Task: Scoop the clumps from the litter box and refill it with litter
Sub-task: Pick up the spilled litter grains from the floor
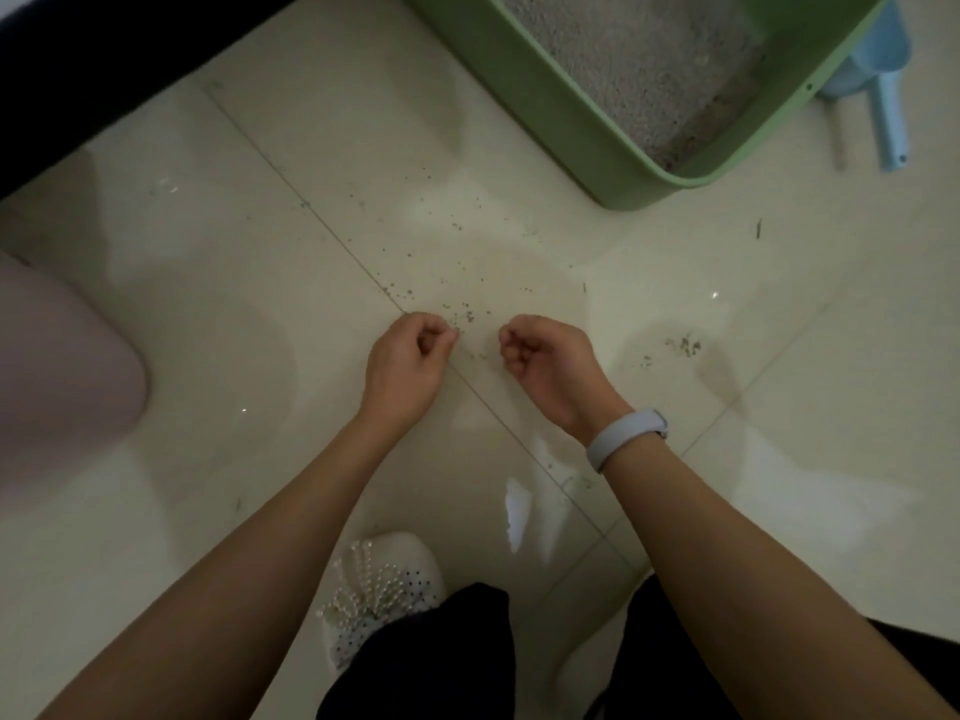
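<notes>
Barely started by the look of it. Green box (587, 122) up top right, litter (639, 70) inside, blue scoop (883, 70) parked just beside its far side, untouched. Stray grains (457, 304) all over the floor (260, 304). No refill bag in sight. Left hand (405, 363) and right hand (545, 366) low over the grains, fingers curled in, thumb to fingertip. Pinching grains or nothing? Can't tell, too small.
</notes>
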Tool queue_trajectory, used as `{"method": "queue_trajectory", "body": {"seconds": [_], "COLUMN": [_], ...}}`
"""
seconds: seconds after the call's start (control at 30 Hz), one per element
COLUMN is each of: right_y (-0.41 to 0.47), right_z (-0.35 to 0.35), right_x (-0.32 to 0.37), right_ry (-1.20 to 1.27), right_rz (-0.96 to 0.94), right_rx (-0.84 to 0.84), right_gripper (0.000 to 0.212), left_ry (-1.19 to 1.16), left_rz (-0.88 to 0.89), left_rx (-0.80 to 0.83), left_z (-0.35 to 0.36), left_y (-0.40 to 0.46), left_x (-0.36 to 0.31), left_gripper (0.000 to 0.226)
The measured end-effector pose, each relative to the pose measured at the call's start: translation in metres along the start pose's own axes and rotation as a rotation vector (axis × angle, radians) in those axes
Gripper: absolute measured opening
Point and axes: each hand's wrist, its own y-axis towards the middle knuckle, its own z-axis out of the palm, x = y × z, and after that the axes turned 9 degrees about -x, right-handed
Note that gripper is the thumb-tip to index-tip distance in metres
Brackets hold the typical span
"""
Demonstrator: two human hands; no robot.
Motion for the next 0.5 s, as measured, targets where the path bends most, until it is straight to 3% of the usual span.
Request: {"method": "queue_trajectory", "body": {"seconds": [0.1, 0.2, 0.33, 0.5], "right_y": [-0.004, -0.005, -0.007, -0.002], "right_z": [-0.006, -0.007, -0.004, 0.006], "right_x": [-0.001, -0.012, -0.023, -0.034], "right_ry": [0.205, -0.012, -0.670, -0.958], "right_rz": [0.138, 0.014, -0.274, -0.430], "right_rx": [0.013, -0.136, -0.256, -0.246], "right_gripper": [0.021, 0.030, 0.013, 0.017], "left_ry": [-0.549, -0.974, -1.073, -1.049], "left_rz": [-0.387, -0.581, -0.622, -0.732], "left_rx": [-0.024, -0.007, 0.059, 0.034], "left_z": [-0.017, -0.031, -0.039, -0.039], "left_y": [0.000, -0.002, -0.006, -0.008], "left_x": [-0.009, -0.010, -0.004, 0.002], "left_gripper": [0.014, 0.018, 0.023, 0.026]}}
